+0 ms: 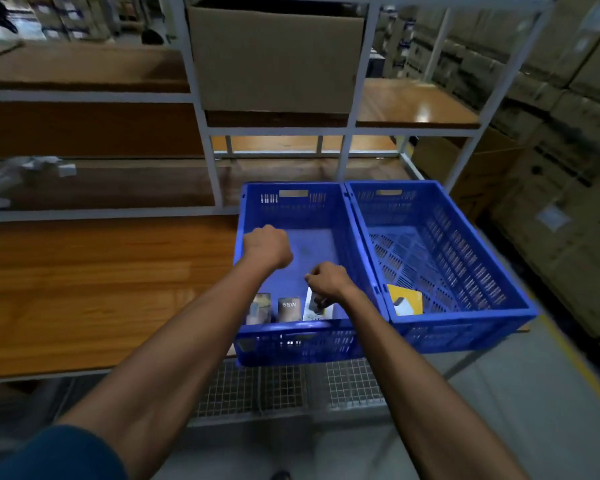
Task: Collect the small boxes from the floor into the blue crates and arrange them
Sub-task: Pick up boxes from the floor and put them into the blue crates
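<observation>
Fingers curled under on both hands, a person reaches into the left blue crate (293,206): the left hand (267,245) hangs over its floor in a fist with nothing seen in it, while the right hand (328,280) hovers just above a white small box (315,310), whether touching it cannot be told. Beside that box, along the near wall, stand a dark box marked 65W (289,308) and another blurred box (260,308). A yellow box (405,301) leans in the near corner of the right blue crate (465,237). Both crates sit touching on a wooden shelf (101,289), under a cardboard carton (274,57).
</observation>
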### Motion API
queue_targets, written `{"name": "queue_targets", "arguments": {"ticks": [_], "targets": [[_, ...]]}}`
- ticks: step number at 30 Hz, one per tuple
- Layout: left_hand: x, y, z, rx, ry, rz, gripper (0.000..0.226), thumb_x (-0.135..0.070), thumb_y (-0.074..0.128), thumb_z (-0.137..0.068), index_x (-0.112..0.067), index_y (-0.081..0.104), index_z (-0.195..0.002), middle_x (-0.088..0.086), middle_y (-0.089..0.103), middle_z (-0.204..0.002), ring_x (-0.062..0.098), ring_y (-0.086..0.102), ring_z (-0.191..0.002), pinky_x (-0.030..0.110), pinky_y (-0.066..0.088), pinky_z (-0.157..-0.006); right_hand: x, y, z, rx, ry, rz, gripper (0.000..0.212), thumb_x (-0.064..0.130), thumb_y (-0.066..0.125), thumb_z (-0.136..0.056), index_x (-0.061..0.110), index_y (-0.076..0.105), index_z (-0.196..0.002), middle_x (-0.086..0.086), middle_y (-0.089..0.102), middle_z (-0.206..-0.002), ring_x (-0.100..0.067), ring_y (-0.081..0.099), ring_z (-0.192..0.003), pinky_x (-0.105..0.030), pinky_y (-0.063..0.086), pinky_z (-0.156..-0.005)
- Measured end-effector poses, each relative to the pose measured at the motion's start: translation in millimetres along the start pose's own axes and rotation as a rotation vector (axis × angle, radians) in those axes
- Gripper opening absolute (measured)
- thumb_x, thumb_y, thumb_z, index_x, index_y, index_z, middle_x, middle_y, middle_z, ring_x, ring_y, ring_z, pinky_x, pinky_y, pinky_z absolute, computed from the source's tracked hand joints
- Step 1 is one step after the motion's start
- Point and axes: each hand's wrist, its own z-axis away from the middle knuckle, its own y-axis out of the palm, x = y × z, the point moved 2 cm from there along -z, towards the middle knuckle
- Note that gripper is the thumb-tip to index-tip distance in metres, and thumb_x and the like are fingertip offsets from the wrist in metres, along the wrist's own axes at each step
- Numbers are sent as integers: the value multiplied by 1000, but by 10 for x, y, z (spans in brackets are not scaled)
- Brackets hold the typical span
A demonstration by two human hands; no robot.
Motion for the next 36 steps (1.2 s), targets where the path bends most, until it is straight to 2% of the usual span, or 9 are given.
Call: {"name": "queue_targets", "arguments": {"ticks": [3,5,8,10,14,19,23,27,36], "targets": [[-257,-64,-9,19,81,55,15,-23,53,-97,-12,57,-87,9,59,-101,32,58,-90,42,46,-76,-166,-116,131,-115,12,-102,26,17,54,-91,-7,63,-88,-21,66,-80,-32,67,-64,-58,62,-64],[-539,-82,44,17,150,96,20,-26,56,-98,-12,55,-84,9,62,-105,33,61,-92,41,46,-73,-277,-254,301,-277,-19,-85,26,19,55,-90,-2,70,-95,-22,72,-84,-35,69,-72,-54,62,-69],[-1128,-159,265,-55,263,160,22,-33,58,-95,-15,66,-104,11,64,-113,38,65,-106,39,46,-73,-529,-532,686,-536,-52,-45,18,16,56,-90,11,73,-91,-15,74,-86,-35,68,-87,-40,53,-72],[-1556,-234,494,-136,342,219,26,-34,56,-95,-17,71,-108,14,69,-117,41,66,-107,40,48,-75,-787,-720,985,-687,-26,-38,16,18,58,-89,14,72,-91,-12,74,-89,-33,68,-90,-41,52,-72],[-2431,-366,1189,-232,545,324,26,-33,51,-95,-18,70,-104,16,71,-114,42,66,-107,41,48,-75,-1518,-1044,1858,-891,101,-5,19,18,58,-88,14,71,-100,-14,72,-97,-35,67,-96,-46,54,-84],[-3486,-196,2476,-206,825,383,25,-41,53,-95,-23,67,-106,15,71,-110,41,67,-106,42,51,-79,-2424,-1031,3522,-1023,331,-12,25,20,57,-87,16,67,-109,-12,66,-111,-34,64,-102,-45,56,-86],[-4196,226,3792,-156,1101,338,29,-46,53,-94,-25,68,-106,11,74,-102,36,69,-100,37,50,-71,-3095,-691,4939,-1093,561,-13,25,23,60,-93,20,62,-117,-5,60,-122,-27,61,-111,-42,55,-89],[-4651,767,5288,-67,1343,274,32,-50,51,-93,-28,67,-110,4,76,-102,32,71,-96,39,59,-75,-3602,-71,6438,-1140,824,-25,25,26,59,-95,23,61,-120,-2,58,-124,-27,62,-110,-39,53,-85],[-4776,1797,8416,166,1850,144,37,-57,47,-92,-32,63,-114,-5,76,-106,28,71,-102,40,59,-80,-4018,2012,9382,-1262,1371,-189,29,24,59,-93,25,60,-122,-4,57,-126,-31,61,-116,-41,52,-89]]}}
